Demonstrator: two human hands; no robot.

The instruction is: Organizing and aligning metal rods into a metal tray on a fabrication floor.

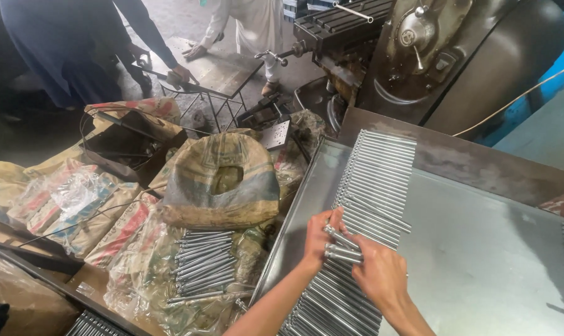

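Steel rods, a small bundle, sit clamped in both the left hand and right hand, low centre of frame, above the long row of rods on a metal tray.

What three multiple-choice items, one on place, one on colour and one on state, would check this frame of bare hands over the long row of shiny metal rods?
1. Where does the long row of shiny metal rods lie?
A. on the grey sheet-metal tray
B. on the floor
C. in a bucket

2. What colour is the wall at the far right?
A. red
B. blue
C. green

3. What are the left hand and right hand doing?
A. hanging empty
B. gripping a few short rods together
C. holding a hammer

Key: 1 A, the row runs along the tray's left side; 2 B, blue paint shows behind the machine; 3 B, both hands' fingers close on the rods.
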